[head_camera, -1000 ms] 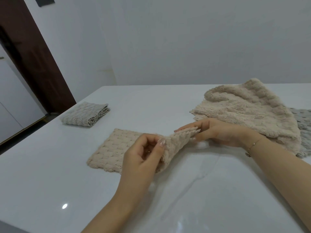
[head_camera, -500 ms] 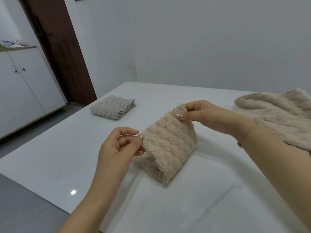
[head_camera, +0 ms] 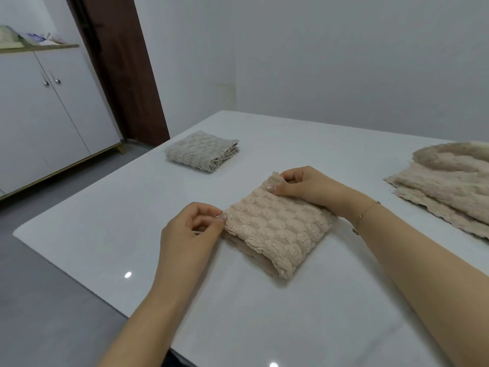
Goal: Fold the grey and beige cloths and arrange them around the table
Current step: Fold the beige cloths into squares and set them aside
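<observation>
- Beige cloth (head_camera: 277,226) lies folded on the white counter (head_camera: 291,313), in the middle, between the two hands; top layer fluffy with a bubble texture, a smoother layer shows under its near-left edge.
- Left hand (head_camera: 190,231) at the cloth's left corner: grip pinching that corner between thumb and curled fingers, fingernail right at the cloth edge.
- Right hand (head_camera: 304,186) at the far corner: grip pinching a small raised tip of the cloth, fingers curled, wrist resting over the cloth's right edge.
- Thin bracelet (head_camera: 366,215) on the right wrist.
- Both forearms come in from the bottom of the view, bare.
- Grey cloth (head_camera: 203,151) already folded into a compact stack, sitting on the counter near the far-left corner, well apart from the beige cloth; folded edges face right.
- Pile of beige cloths (head_camera: 449,186) unfolded and loose at the right edge of the counter, cut off by the frame; wavy hem along the near side. Can't tell how many pieces are in it.
- Counter surface glossy, with two light reflections on the near part.
- Background: white cabinet (head_camera: 47,115) with two knobs at left, some blurred items on top of it; dark brown door frame (head_camera: 121,67) next to it; plain pale wall (head_camera: 317,62) behind the counter; grey floor (head_camera: 39,300) on the left.
</observation>
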A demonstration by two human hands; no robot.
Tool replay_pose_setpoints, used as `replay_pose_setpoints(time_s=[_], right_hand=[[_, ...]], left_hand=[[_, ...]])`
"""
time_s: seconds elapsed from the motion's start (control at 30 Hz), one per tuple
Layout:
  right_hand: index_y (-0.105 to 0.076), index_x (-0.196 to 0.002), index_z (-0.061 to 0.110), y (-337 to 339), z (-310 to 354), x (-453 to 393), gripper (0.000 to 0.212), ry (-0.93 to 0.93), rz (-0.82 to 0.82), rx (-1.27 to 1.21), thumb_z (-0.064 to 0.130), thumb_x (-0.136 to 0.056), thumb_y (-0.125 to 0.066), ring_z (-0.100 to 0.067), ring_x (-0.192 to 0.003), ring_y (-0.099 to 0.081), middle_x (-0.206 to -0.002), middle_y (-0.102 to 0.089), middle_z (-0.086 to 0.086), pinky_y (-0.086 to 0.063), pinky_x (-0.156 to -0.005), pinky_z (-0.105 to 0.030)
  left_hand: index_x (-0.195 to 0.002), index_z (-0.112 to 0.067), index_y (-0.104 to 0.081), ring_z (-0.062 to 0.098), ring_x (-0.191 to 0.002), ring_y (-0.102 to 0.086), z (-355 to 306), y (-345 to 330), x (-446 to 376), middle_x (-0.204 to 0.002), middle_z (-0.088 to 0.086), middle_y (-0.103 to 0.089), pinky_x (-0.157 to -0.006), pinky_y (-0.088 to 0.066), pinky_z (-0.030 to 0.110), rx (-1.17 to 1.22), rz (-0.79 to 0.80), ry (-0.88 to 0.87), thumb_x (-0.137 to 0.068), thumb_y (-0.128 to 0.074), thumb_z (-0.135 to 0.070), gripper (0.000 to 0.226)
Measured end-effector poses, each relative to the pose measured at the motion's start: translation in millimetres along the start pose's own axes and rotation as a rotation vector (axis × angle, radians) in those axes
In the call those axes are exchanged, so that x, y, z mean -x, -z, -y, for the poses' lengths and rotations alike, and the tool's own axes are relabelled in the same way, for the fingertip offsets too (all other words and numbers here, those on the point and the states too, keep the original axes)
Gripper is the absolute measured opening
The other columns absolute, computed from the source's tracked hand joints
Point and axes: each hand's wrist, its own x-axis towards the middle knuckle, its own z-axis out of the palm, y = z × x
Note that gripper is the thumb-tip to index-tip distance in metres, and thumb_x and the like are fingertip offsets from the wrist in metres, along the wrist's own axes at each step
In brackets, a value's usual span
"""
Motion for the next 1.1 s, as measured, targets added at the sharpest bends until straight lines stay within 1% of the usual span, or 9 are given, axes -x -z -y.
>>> replay_pose_setpoints(time_s=[0.1,0.23,0.33,0.43,0.53,0.77,0.9,1.03,1.1], right_hand=[[-0.065,-0.067,0.022,-4,-2,-1,0.02,0.025,-0.021,0.028,0.034,-0.082,-0.072,-0.004,-0.047,-0.05,-0.056,-0.057,0.009,-0.042,-0.05,-0.013],[-0.065,-0.073,0.016,-7,-4,-4,0.02,0.036,-0.061,0.045,0.031,-0.082,-0.072,-0.004,-0.045,-0.049,-0.053,-0.056,0.009,-0.041,-0.049,-0.012],[-0.068,-0.082,0.008,-10,-5,-6,0.023,0.035,-0.087,0.063,0.031,-0.081,-0.073,-0.008,-0.052,-0.052,-0.06,-0.059,0.002,-0.043,-0.052,-0.015],[-0.064,-0.073,0.015,-11,-6,-8,0.019,0.04,-0.123,0.086,0.03,-0.083,-0.071,0.0,-0.04,-0.044,-0.045,-0.052,0.013,-0.038,-0.046,-0.013],[-0.066,-0.081,0.01,-13,-8,-10,0.023,0.046,-0.166,0.116,0.033,-0.084,-0.07,-0.002,-0.038,-0.04,-0.049,-0.051,0.008,-0.035,-0.047,-0.019],[-0.067,-0.078,0.017,-20,-10,-12,0.019,0.119,-0.225,0.182,0.034,-0.082,-0.072,0.0,-0.038,-0.041,-0.046,-0.051,0.012,-0.033,-0.047,-0.016],[-0.068,-0.087,0.018,-15,-4,-7,0.023,0.081,-0.207,0.165,0.04,-0.082,-0.07,-0.009,-0.051,-0.047,-0.064,-0.061,-0.001,-0.039,-0.059,-0.024],[-0.066,-0.102,0.023,10,-2,15,0.026,0.092,-0.336,0.088,0.043,-0.084,-0.066,-0.012,-0.079,-0.063,-0.094,-0.07,0.005,-0.046,-0.072,-0.023],[-0.068,-0.099,0.026,22,-6,34,0.02,0.138,-0.402,0.114,0.039,-0.085,-0.066,-0.008,-0.087,-0.063,-0.097,-0.069,0.01,-0.046,-0.078,-0.023]], left_hand=[[-0.081,-0.02,-0.067,-0.002,-0.065,-0.059,3,-2,-2,-0.075,-0.003,-0.07,-0.061,-0.042,0.005,-0.07,-0.038,-0.018,-0.084,-0.069,-0.019,0.004],[-0.088,-0.018,-0.066,0.005,-0.071,-0.064,7,-2,-2,-0.085,-0.003,-0.071,-0.069,-0.049,0.015,0.009,-0.093,0.034,-0.094,-0.052,-0.014,0.015],[-0.093,-0.018,-0.066,0.004,-0.075,-0.065,6,-3,-2,-0.084,-0.004,-0.072,-0.066,-0.049,0.012,0.048,-0.104,0.061,-0.097,-0.047,-0.015,0.019],[-0.088,-0.024,-0.066,0.008,-0.075,-0.065,7,-3,-3,-0.079,-0.008,-0.071,-0.074,-0.052,0.024,0.002,-0.089,0.078,-0.094,-0.053,-0.022,0.015],[-0.087,-0.027,-0.066,0.015,-0.081,-0.066,7,-3,-4,-0.081,-0.004,-0.071,-0.082,-0.053,0.032,-0.041,-0.076,0.079,-0.091,-0.058,-0.026,0.01],[-0.092,-0.021,-0.067,-0.003,-0.062,-0.056,6,-7,-5,-0.077,-0.006,-0.067,-0.063,-0.043,0.006,-0.106,-0.077,0.037,-0.085,-0.067,-0.03,0.012],[-0.092,-0.019,-0.066,-0.005,-0.06,-0.055,6,-7,-5,-0.081,-0.006,-0.067,-0.063,-0.042,0.003,-0.132,-0.07,0.021,-0.081,-0.073,-0.021,0.013],[-0.104,-0.024,-0.061,0.002,-0.097,-0.053,4,-7,-4,-0.106,-0.013,-0.058,-0.085,-0.043,0.017,-0.314,-0.1,-0.13,-0.087,-0.064,-0.024,0.017],[-0.109,-0.023,-0.06,0.005,-0.11,-0.045,-11,-12,-4,-0.111,-0.015,-0.054,-0.089,-0.033,0.009,-0.408,-0.084,-0.314,-0.091,-0.057,-0.024,0.019]])
